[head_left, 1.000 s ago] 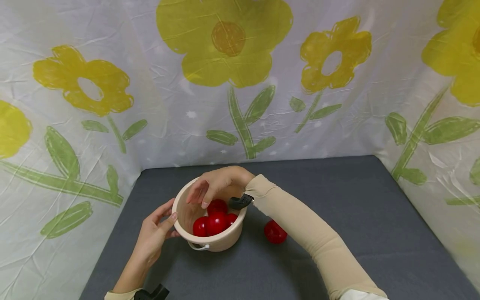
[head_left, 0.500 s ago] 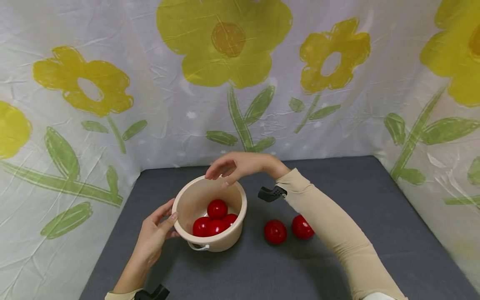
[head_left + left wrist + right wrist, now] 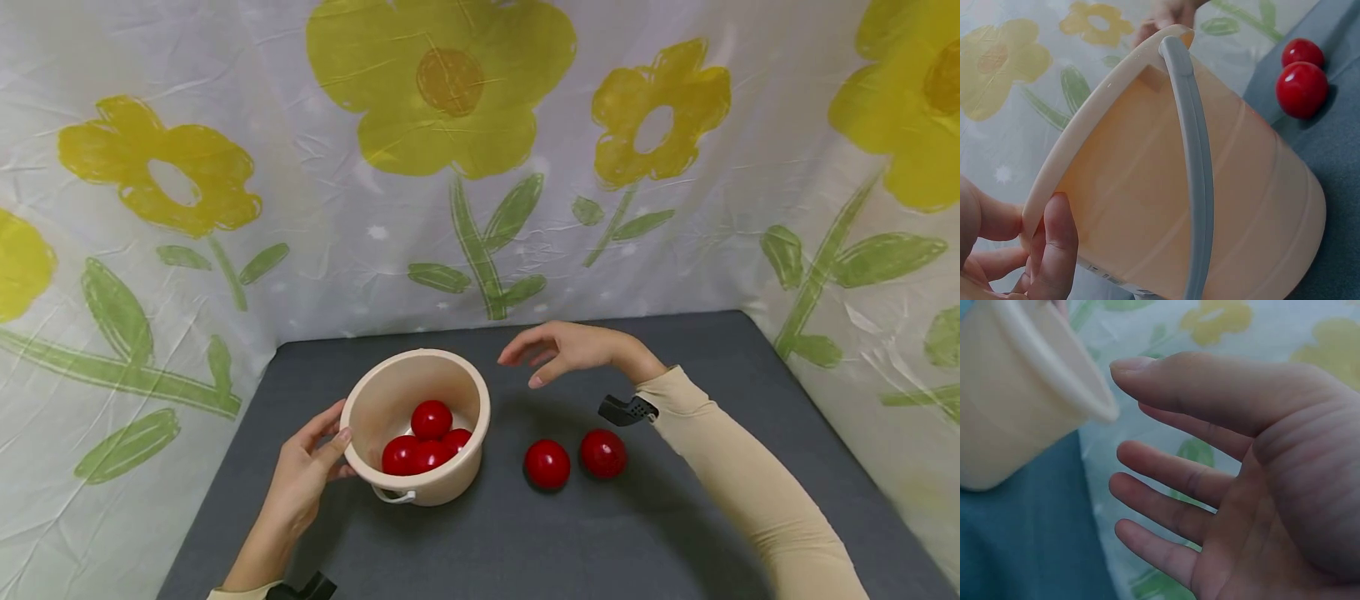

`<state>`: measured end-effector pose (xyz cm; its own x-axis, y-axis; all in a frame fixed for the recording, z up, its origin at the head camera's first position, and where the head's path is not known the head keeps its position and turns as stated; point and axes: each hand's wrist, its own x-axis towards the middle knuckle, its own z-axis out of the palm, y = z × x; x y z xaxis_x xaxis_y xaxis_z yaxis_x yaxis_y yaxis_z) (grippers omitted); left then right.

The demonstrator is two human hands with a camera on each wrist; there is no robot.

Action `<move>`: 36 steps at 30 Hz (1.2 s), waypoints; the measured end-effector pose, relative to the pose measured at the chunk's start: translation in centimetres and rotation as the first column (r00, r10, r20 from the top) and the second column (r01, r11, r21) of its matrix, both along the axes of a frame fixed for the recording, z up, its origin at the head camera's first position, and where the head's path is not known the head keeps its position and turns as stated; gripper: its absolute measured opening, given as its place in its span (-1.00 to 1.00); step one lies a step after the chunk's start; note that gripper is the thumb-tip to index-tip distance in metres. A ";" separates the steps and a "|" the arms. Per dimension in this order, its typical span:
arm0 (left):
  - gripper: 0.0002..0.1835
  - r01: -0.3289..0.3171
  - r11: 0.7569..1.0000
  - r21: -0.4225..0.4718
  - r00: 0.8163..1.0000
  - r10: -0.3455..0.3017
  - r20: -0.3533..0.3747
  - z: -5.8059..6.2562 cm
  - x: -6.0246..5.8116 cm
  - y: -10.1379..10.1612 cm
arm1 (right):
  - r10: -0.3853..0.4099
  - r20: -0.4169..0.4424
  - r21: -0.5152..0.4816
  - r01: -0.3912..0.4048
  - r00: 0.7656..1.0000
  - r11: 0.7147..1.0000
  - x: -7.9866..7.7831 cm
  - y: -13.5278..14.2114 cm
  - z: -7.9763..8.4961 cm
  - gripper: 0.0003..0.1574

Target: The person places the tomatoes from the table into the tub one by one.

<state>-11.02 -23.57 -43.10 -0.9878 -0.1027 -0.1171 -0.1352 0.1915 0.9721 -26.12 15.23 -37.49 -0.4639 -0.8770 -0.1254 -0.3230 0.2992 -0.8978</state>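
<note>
A cream plastic bucket (image 3: 468,471) stands on the dark cloth, tipped a little toward me. Its rim is pinched between the thumb and fingers of my left hand (image 3: 303,467), as the left wrist view also shows. A pale handle (image 3: 1200,187) hangs down the bucket's side. Several shiny red balls (image 3: 431,419) lie inside at the bottom. To the bucket's right, a red ball (image 3: 547,464) and another red ball (image 3: 603,453) rest on the cloth. My right hand (image 3: 573,346) hovers above and behind those two, its fingers relaxed and holding nothing.
A dark grey cloth (image 3: 675,533) covers the table. Behind it and along both sides hangs a white curtain (image 3: 337,208) printed with yellow flowers. Each wrist wears a black camera mount, the right one (image 3: 628,410) close above the loose balls.
My right hand has come out of the bucket and moved right, past its rim. Both loose balls now show fully, no longer covered by the sleeve. The left hand keeps its grip on the rim.
</note>
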 end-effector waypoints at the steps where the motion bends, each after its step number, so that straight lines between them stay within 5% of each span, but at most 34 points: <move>1: -0.45 0.002 1.000 -0.002 1.000 -0.002 0.001 0.0 0.0 0.0 | -0.001 0.002 0.003 0.001 1.000 1.000 0.2 0.4 -0.4 -0.35; 23: -0.45 0.002 0.999 -0.034 1.000 -0.002 -0.004 0.0 0.0 0.1 | 0.034 0.118 0.117 -0.048 0.992 0.992 3.9 1.5 -8.7 -0.27; 30: -0.45 0.003 0.999 -0.037 1.000 -0.003 -0.002 0.0 0.0 0.0 | 0.016 0.019 0.247 -0.020 1.000 0.969 4.6 1.1 -10.2 -0.32; 36: -0.45 0.005 0.999 -0.033 1.000 -0.005 -0.009 0.0 0.1 0.1 | -0.029 0.018 0.291 0.023 0.999 0.957 4.9 1.0 -10.8 -0.36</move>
